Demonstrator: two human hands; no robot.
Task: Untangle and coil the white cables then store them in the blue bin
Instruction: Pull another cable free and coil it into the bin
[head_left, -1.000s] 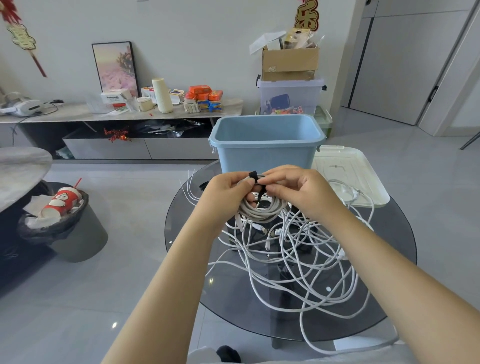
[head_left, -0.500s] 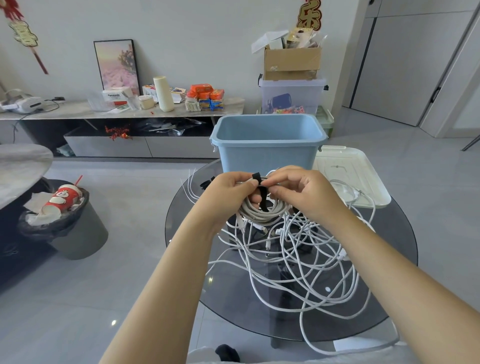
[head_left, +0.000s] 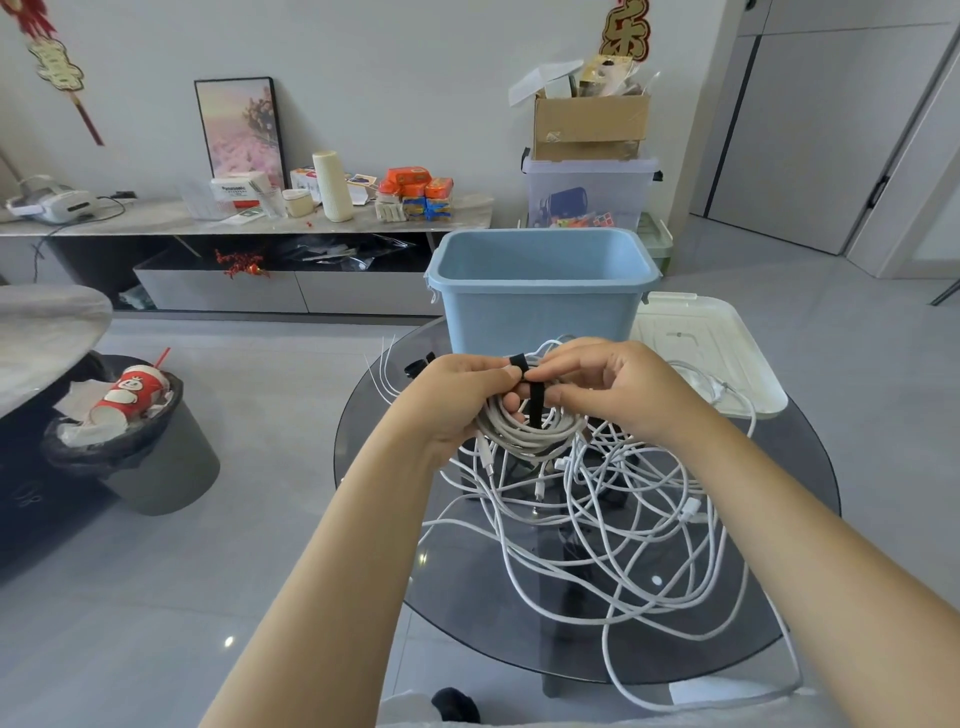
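The round dark glass tabletop (head_left: 779, 545) carries the blue bin (head_left: 540, 306), a smooth plastic box with its top open. Right beside the bin lies a flat white lid (head_left: 717, 353). In front of the bin, loose white cables (head_left: 623, 525) sprawl in thin, tangled loops. Above them, just in front of the bin, the left hand (head_left: 457, 400) grips a round cable coil (head_left: 535, 431), fingers curled around it. The right hand (head_left: 618, 384) pinches a black strap (head_left: 535, 405) wrapped over the coil.

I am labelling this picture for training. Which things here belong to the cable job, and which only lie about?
Job: coiled cable, black strap, tangled white cables, blue bin, left hand, right hand.
Lying about: white lid, trash can, red cup.
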